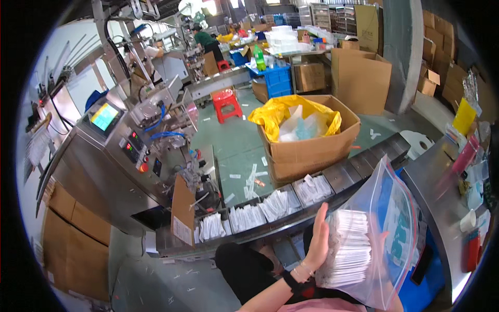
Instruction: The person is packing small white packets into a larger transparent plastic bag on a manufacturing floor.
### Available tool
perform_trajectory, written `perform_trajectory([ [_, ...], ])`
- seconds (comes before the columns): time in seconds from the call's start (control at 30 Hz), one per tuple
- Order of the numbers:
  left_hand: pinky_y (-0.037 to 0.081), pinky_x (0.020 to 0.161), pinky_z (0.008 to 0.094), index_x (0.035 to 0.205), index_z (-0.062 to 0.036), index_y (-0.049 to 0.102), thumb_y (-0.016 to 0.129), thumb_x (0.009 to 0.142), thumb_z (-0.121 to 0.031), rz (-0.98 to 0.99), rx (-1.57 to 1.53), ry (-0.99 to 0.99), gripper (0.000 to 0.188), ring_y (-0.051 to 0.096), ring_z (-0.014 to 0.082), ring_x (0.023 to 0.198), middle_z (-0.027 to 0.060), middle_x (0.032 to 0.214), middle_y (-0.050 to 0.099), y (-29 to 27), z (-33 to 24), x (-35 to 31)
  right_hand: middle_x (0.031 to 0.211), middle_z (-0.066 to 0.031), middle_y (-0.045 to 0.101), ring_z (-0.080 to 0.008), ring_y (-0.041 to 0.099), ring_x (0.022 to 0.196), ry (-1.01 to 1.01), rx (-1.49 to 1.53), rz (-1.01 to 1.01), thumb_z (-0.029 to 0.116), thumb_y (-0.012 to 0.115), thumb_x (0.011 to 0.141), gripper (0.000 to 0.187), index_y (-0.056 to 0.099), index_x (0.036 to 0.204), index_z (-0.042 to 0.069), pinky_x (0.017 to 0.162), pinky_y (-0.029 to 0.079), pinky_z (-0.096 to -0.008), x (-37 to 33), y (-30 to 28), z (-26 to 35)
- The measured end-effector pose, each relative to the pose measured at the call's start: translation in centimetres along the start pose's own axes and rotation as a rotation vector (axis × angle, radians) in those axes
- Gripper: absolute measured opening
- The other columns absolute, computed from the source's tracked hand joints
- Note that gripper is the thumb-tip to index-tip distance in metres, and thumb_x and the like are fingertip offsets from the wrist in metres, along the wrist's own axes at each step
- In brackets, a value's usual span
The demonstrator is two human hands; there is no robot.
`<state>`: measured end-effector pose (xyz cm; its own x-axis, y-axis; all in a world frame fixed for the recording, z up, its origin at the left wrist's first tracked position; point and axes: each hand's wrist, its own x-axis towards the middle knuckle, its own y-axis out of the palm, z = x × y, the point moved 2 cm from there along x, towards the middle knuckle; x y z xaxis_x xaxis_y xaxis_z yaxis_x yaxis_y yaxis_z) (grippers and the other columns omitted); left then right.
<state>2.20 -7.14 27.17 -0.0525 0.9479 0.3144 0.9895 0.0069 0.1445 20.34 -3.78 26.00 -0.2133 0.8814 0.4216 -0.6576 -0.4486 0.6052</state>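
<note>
A large clear zip bag (397,218) stands upright in front of me, tilted a little to the right. Inside it, on the left, is a tall stack of thin white packets (349,249); the right part hangs loose. My left hand (316,243) presses flat along the bag's left side, fingers straight up, bearing the stack. Behind the plastic, on the other side of the stack, my right hand (383,242) shows only blurrily, and the bag is held between both. Beyond, more bundles of white packets (247,217) lie in compartments of a metal conveyor (340,179).
A steel machine with a screen (105,117) stands at left. A cardboard box with a yellow liner (306,158) is behind the conveyor. At right are a metal table (429,179) with clutter and a blue surface bearing a dark phone (422,265). A red stool (226,105) stands farther off.
</note>
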Motion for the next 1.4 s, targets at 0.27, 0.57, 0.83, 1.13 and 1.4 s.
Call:
perform_trajectory([
  [0.27, 0.019, 0.107, 0.0261, 0.142, -0.0039, 0.016, 0.018, 0.096, -0.049, -0.012, -0.242, -0.479, 0.064, 0.028, 0.0168, 0.129, 0.0079, 0.142, 0.027, 1.2, 1.7, -3.6, 0.147, -0.0102, 0.016, -0.0243, 0.015, 0.135, -0.017, -0.120, 0.001, 0.072, 0.017, 0.081, 0.091, 0.014, 0.142, 0.005, 0.110, 0.010, -0.0375, -4.6, -4.5, -0.6],
  [0.57, 0.011, 0.109, 0.0252, 0.140, 0.0011, 0.018, 0.024, 0.095, -0.050, -0.057, -0.547, -0.719, 0.068, 0.016, 0.0180, 0.134, 0.0099, 0.146, 0.019, 1.3, 6.8, -9.0, 0.148, -0.0105, 0.014, -0.0244, 0.013, 0.136, 0.087, -0.284, -0.080, 0.071, 0.017, 0.081, 0.091, 0.013, 0.142, 0.005, 0.111, 0.007, -0.0369, -0.7, 2.0, -1.1],
  [0.83, 0.020, 0.106, 0.0251, 0.139, -0.0025, 0.025, 0.027, 0.092, -0.056, -0.085, -0.389, -0.723, 0.071, 0.029, 0.0145, 0.126, 0.0033, 0.140, 0.029, 1.1, 2.7, -7.2, 0.148, -0.0107, 0.013, -0.0244, 0.010, 0.137, 0.409, -0.549, -0.405, 0.071, 0.016, 0.081, 0.090, 0.013, 0.142, 0.005, 0.111, 0.005, -0.0364, -6.0, 4.6, 1.4],
  [1.13, -0.001, 0.109, 0.0393, 0.143, -0.0040, 0.008, 0.011, 0.093, -0.056, 0.048, -0.151, -0.525, 0.072, 0.003, 0.0217, 0.138, 0.0110, 0.150, 0.006, 3.0, -9.4, -0.3, 0.149, -0.0119, 0.009, -0.0234, 0.009, 0.137, 0.341, -0.165, -0.625, 0.068, 0.015, 0.085, 0.086, 0.010, 0.143, 0.004, 0.110, 0.005, -0.0349, -3.1, 7.7, 7.8],
  [1.4, 0.004, 0.108, 0.0470, 0.140, 0.0002, 0.016, 0.023, 0.093, -0.052, 0.184, 0.179, -0.321, 0.071, 0.008, 0.0361, 0.136, 0.0217, 0.146, 0.014, 4.0, -2.7, -2.0, 0.142, -0.0172, 0.029, -0.0265, 0.025, 0.132, 0.383, -0.274, -0.644, 0.069, 0.019, 0.085, 0.086, 0.019, 0.141, 0.004, 0.109, 0.012, -0.0368, -3.5, 7.3, 5.4],
])
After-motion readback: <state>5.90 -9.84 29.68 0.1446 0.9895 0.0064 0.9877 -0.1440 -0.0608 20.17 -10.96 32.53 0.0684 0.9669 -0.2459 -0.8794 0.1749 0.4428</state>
